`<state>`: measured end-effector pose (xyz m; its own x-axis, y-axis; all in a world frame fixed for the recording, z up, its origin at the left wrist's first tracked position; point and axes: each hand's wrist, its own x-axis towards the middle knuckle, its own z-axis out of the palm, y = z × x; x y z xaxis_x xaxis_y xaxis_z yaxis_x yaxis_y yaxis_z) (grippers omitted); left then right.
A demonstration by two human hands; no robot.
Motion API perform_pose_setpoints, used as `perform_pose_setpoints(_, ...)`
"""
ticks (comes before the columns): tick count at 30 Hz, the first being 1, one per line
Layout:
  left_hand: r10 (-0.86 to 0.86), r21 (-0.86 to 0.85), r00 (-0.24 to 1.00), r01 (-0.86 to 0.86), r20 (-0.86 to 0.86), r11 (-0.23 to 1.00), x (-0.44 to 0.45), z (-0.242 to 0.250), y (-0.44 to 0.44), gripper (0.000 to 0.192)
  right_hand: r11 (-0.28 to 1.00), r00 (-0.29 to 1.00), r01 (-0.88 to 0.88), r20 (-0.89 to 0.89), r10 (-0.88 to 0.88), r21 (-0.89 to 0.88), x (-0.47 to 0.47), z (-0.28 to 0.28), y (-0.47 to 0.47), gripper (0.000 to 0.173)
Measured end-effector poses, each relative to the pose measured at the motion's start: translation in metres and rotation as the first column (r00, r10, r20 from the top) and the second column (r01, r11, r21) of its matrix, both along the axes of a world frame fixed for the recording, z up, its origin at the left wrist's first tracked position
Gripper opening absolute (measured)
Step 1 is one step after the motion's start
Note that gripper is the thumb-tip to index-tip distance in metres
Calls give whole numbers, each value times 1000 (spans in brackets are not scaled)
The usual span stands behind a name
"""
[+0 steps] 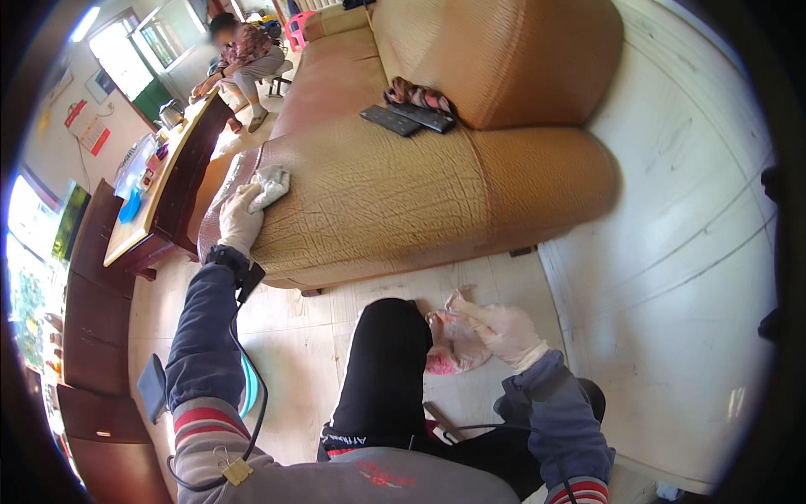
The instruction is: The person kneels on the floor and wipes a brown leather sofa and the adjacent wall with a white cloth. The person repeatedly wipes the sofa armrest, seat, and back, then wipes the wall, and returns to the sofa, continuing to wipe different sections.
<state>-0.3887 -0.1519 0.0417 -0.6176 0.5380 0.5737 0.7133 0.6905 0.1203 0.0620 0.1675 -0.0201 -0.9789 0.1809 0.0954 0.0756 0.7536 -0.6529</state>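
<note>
My left hand (pixel 241 217), in a pale glove, presses a crumpled light grey cloth (pixel 272 186) on the front end of the brown leather sofa's arm (pixel 371 195). My right hand (pixel 511 334), also gloved, is low over the floor beside my knee and pinches a corner of a pink and white patterned cloth (pixel 450 346). Two black remote controls (pixel 390 120) lie on the sofa arm next to a bunched dark patterned fabric (pixel 417 96).
A long wooden table (pixel 182 164) with a blue item (pixel 130 206) and a kettle (pixel 171 114) stands at the left. A seated person (pixel 249 57) is at its far end. A white wall (pixel 667 252) borders the right. A turquoise basin (pixel 250 384) is partly hidden by my left arm.
</note>
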Motion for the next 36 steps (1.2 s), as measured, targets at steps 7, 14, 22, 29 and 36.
perform_pose_setpoints(7, 86, 2, 994, -86, -70, 996, 19, -4, 10, 42, 959, 713, 271, -651, -259, -85, -84, 77, 49, 32)
perform_pose_setpoints(14, 106, -18, 990, -108, -91, 994, 40, 9, 19, 52, 904, 874, 425, -282, -397, 44, -173, 112, 114, 24)
perform_pose_setpoints(22, 115, -66, 993, -117, -34, 991, 46, 15, 20, 64, 799, 800, 599, -47, -598, 51, -210, 101, 134, 40)
perform_pose_setpoints(29, 133, -340, 956, -37, 263, 940, 26, 54, 20, 52, 775, 780, 620, 7, -626, 124, -215, 104, 138, 44)
perform_pose_setpoints(36, 95, -378, 921, 60, 379, 924, -6, 78, 48, 49, 751, 764, 644, -76, -640, 143, -213, 97, 136, 45)
